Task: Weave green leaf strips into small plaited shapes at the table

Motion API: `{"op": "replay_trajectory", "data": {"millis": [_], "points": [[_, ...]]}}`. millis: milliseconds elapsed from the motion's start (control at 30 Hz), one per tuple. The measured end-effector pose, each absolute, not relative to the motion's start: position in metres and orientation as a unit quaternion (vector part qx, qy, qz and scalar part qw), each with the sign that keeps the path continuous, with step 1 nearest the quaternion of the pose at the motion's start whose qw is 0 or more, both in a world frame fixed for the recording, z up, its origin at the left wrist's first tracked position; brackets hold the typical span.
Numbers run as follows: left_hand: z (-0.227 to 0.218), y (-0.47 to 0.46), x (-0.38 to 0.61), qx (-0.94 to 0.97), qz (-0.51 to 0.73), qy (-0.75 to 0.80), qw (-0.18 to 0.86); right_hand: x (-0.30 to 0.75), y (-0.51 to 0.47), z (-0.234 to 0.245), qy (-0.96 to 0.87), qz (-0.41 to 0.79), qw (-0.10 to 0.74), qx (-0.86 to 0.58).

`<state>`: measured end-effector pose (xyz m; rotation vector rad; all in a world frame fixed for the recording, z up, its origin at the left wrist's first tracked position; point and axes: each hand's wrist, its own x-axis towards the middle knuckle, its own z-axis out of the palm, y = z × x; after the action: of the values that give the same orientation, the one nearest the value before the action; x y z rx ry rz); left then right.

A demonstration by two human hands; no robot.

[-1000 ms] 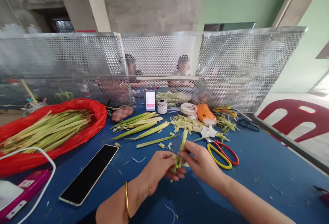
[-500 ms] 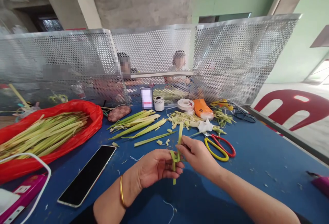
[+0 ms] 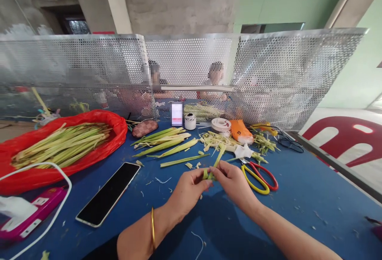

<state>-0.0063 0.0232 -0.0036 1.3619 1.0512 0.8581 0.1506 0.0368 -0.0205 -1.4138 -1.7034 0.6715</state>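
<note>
Over the middle of the blue table, my left hand and my right hand meet. Both pinch a narrow green leaf strip that is folded between the fingertips, its free end sticking up and away. A gold bangle sits on my left wrist. Scissors with one yellow and one red handle lie just right of my right hand. Several loose leaf strips lie beyond my hands.
A red bag of leaf strips lies at the left. A black phone and a pink device with a white cable lie near left. Tape roll, orange tool, and trimmings sit by the perforated metal screen. People sit behind it.
The strip's lower end no longer hangs below my left hand; it is now folded up between both hands' fingertips. The hands have closed together and shifted slightly away.
</note>
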Motion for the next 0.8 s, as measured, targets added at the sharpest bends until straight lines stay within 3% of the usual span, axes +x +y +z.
{"op": "replay_trajectory", "data": {"millis": [167, 467, 600, 800], "points": [[-0.007, 0.024, -0.006, 0.574, 0.422, 0.454, 0.536, 0.149, 0.039, -0.022, -0.644, 0.3, 0.434, -0.555], [-0.013, 0.031, -0.007, 0.447, 0.486, 0.49, 0.569, 0.143, 0.029, -0.013, -0.552, 0.497, 0.408, -0.531], [-0.014, 0.035, -0.011, 0.431, 0.515, 0.487, 0.558, 0.149, 0.025, -0.007, -0.627, 0.466, 0.412, -0.469], [-0.013, 0.037, -0.01, 0.443, 0.515, 0.495, 0.542, 0.163, 0.024, 0.005, -0.793, 0.332, 0.334, -0.386]]}}
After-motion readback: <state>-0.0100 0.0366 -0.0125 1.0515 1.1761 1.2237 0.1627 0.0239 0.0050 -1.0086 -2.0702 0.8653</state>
